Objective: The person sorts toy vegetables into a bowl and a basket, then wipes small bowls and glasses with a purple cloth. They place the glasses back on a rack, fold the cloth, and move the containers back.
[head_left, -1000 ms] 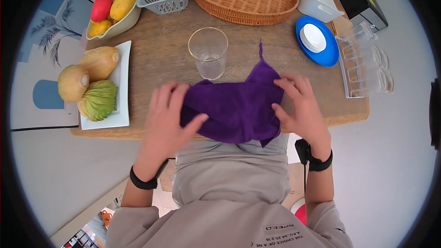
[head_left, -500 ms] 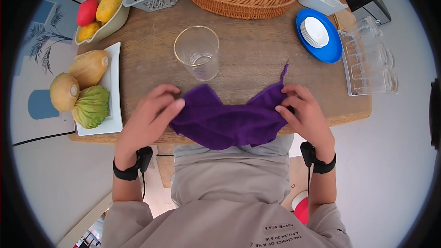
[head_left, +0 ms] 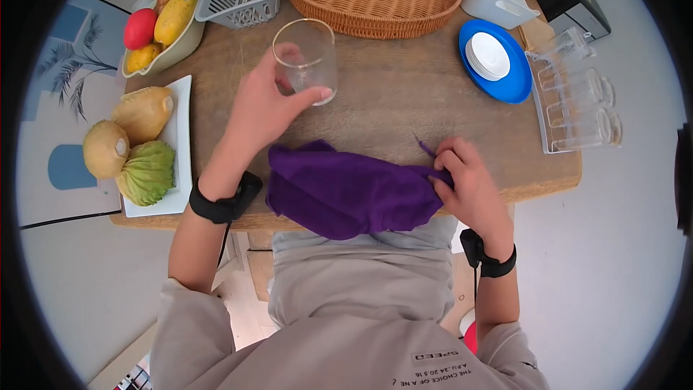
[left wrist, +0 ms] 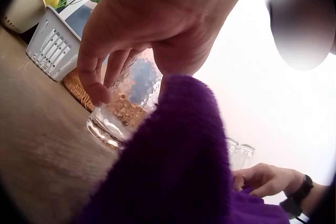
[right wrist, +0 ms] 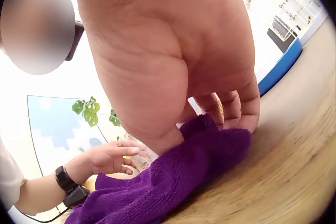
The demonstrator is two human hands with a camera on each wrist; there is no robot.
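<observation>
A clear drinking glass with a gold rim (head_left: 315, 65) stands near the middle of the table, tilted slightly in the head view. My left hand (head_left: 261, 107) is around its left side, fingers behind and thumb in front near the base. In the left wrist view, fingertips lie along the textured wall of the glass (left wrist: 137, 90). A purple cloth (head_left: 354, 191) lies bunched along the table's front edge. At its right end, my right hand (head_left: 471, 180) pinches the cloth between thumb and curled fingers; the right wrist view shows folds of purple cloth (right wrist: 210, 142) inside that grip.
On the left are a white plate (head_left: 183, 166) with artificial vegetables and a bowl of fruit (head_left: 189, 47). Behind stand a grey basket (head_left: 245, 11) and a wicker tray (head_left: 368, 23). A blue plate (head_left: 516, 83) with small white dishes and a glass rack (head_left: 546, 126) are at right.
My left hand has let go of the cloth's left end and moved forward to the glass. The right hand keeps its hold, and the cloth now lies flatter and more stretched out.
</observation>
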